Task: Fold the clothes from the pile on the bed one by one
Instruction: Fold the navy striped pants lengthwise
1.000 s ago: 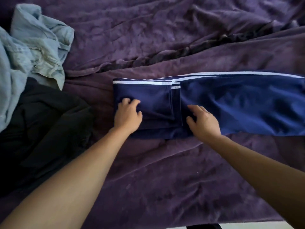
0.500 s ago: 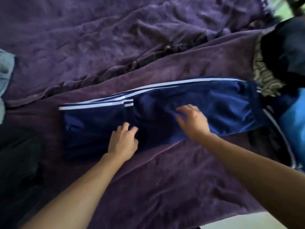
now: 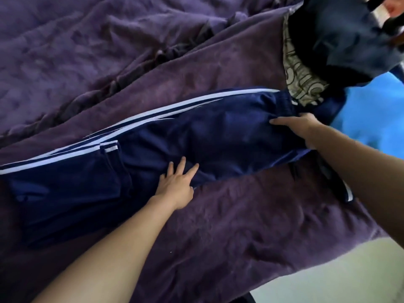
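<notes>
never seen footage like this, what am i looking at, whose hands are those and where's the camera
There is no machine here: the camera sits on a person's head and looks down, so both hands are that person's own. A purple blanket lies spread out. On it lie navy pants with white stripes, the left end already folded over. The left hand presses flat on them, fingers straight. The right hand grips the waist end. Top right is a pile of dark clothes.

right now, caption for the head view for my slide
Left hand flat on navy track pants on a purple blanket, right hand at the waistband end.
</notes>
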